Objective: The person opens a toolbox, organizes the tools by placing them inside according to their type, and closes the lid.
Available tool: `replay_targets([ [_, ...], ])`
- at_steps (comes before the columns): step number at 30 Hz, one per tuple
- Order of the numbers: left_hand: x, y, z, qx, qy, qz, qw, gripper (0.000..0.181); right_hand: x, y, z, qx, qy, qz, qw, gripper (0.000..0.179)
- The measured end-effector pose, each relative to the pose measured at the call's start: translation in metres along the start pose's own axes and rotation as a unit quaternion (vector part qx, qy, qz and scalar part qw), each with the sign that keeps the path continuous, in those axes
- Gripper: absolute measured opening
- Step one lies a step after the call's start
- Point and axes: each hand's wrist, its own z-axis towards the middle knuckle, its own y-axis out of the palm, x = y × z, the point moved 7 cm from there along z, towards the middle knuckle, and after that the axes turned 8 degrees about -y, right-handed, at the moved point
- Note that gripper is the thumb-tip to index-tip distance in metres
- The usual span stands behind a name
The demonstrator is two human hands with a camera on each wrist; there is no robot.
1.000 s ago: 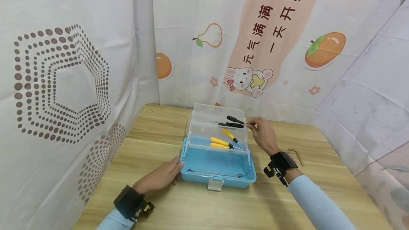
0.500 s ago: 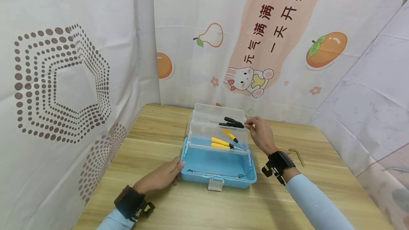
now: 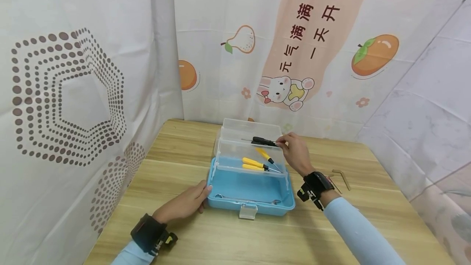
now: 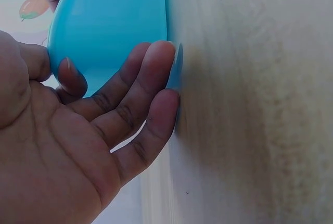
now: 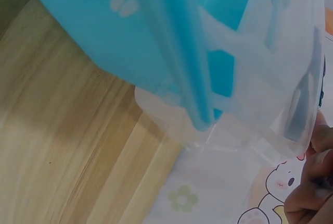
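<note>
In the head view a blue toolbox (image 3: pixel 246 187) stands with its clear trays raised. My left hand (image 3: pixel 185 203) holds its front left corner; the left wrist view shows curled fingers (image 4: pixel 153 67) against the blue wall. My right hand (image 3: pixel 297 153) is at the right end of the upper clear tray (image 3: pixel 232 135), pinching a black-handled screwdriver (image 3: pixel 262 140) by its shaft end. Beneath that handle another black handle partly shows. Yellow screwdrivers (image 3: pixel 254 162) lie in the lower clear tray. A wrench (image 3: pixel 246 199) rests on the box floor.
On the wooden table (image 3: pixel 235 240), right of the toolbox, lie a brass-coloured hex key (image 3: pixel 344 180) and a second thin tool (image 3: pixel 335 185) partly behind the right wrist. A clear latch (image 3: pixel 248 212) hangs from the box front. Printed curtains (image 3: pixel 213 7) stand behind the table.
My right hand has moved left with the black screwdriver, lowering it onto the other black handle in the upper tray. The second thin tool on the table has come into sight. My left hand stays put.
</note>
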Motion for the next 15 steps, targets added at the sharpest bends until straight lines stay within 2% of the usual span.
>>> replay_targets([
  [15, -0.0019, -0.0004, 0.0008, 0.003, -0.001, 0.006, 1.0, 0.047, 0.0018, 0.0043, 0.0069, -0.006, 0.019, -0.005, 0.9998, 0.01],
])
